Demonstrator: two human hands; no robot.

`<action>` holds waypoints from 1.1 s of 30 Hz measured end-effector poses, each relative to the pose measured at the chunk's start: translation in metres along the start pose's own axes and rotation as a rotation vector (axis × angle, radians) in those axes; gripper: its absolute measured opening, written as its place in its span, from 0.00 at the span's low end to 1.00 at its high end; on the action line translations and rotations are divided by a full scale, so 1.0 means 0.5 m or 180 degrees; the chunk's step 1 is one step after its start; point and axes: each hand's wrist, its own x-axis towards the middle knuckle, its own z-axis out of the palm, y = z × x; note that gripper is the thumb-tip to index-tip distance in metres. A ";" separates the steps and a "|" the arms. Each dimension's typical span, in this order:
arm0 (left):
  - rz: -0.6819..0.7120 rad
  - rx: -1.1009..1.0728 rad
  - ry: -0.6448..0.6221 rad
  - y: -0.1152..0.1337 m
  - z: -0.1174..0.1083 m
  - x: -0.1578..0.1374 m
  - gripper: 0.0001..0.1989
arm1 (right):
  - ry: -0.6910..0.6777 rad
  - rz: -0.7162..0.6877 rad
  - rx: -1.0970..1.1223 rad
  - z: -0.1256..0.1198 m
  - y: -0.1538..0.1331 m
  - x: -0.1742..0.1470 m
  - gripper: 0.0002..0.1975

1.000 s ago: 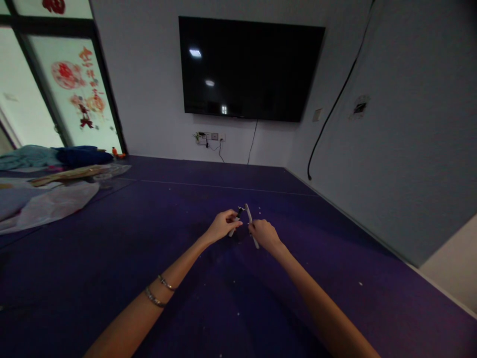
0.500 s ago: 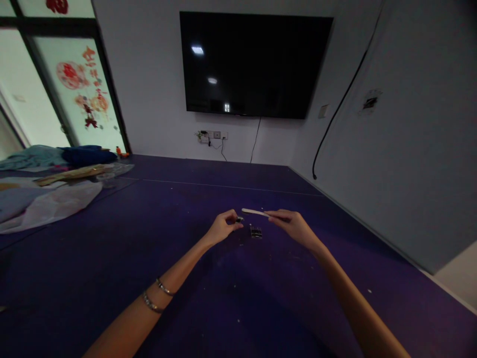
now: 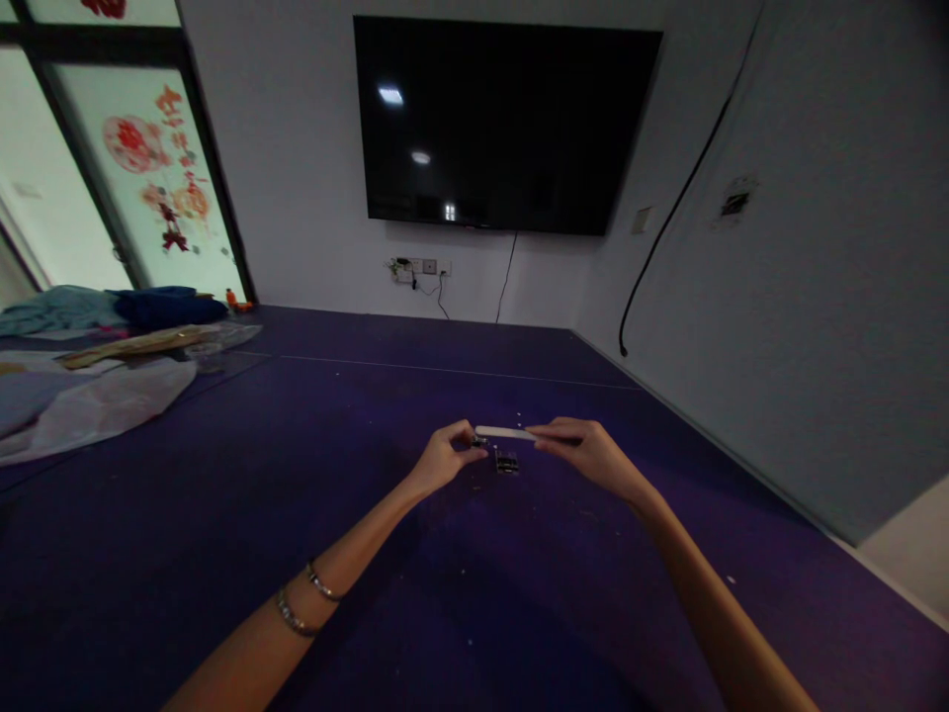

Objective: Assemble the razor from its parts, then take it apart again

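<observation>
Pinched in the fingers of my left hand (image 3: pixel 446 457) is a small dark piece (image 3: pixel 479 441) with pale spots, perhaps a circuit board; it is too small to make out well. My right hand (image 3: pixel 584 447) grips a thin, pale flat stick (image 3: pixel 504 432) by its right end. The stick points left, and its far tip lies over or against the upper edge of the dark piece. Just below the stick, between my hands, a small dark circuit board (image 3: pixel 507 463) lies on the purple surface (image 3: pixel 460 583).
Tiny white bits lie scattered on the surface. Plastic sheeting (image 3: pixel 126 405) and folded cloths (image 3: pixel 167 305) are at the far left. A television (image 3: pixel 511 129) hangs on the wall ahead, and a black cable (image 3: pixel 671 213) dangles at the right.
The stick's tip has come down and left onto the small dark piece in my left hand. My view has shifted slightly; the board on the surface stays put.
</observation>
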 end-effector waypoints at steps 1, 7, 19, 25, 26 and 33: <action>-0.0029 0.0014 -0.0006 0.000 0.001 0.000 0.11 | -0.0093 -0.0017 0.0070 -0.001 0.001 0.000 0.12; -0.0053 -0.0048 0.0011 -0.004 0.009 -0.002 0.12 | -0.0005 0.0108 0.0066 0.000 0.014 0.000 0.13; -0.0012 0.0010 0.0052 0.008 0.007 -0.002 0.09 | -0.0250 0.0221 0.0347 -0.003 0.007 -0.001 0.14; 0.0089 -0.0022 0.0066 0.007 0.006 -0.002 0.10 | -0.0118 0.0248 0.0239 -0.002 0.010 0.000 0.14; 0.0096 -0.0020 0.0067 0.006 0.005 -0.002 0.10 | -0.0110 0.0237 0.0237 -0.002 0.012 0.000 0.14; 0.0017 -0.0033 0.0059 0.008 0.004 -0.001 0.10 | -0.0011 0.0150 0.0200 0.002 0.019 0.002 0.14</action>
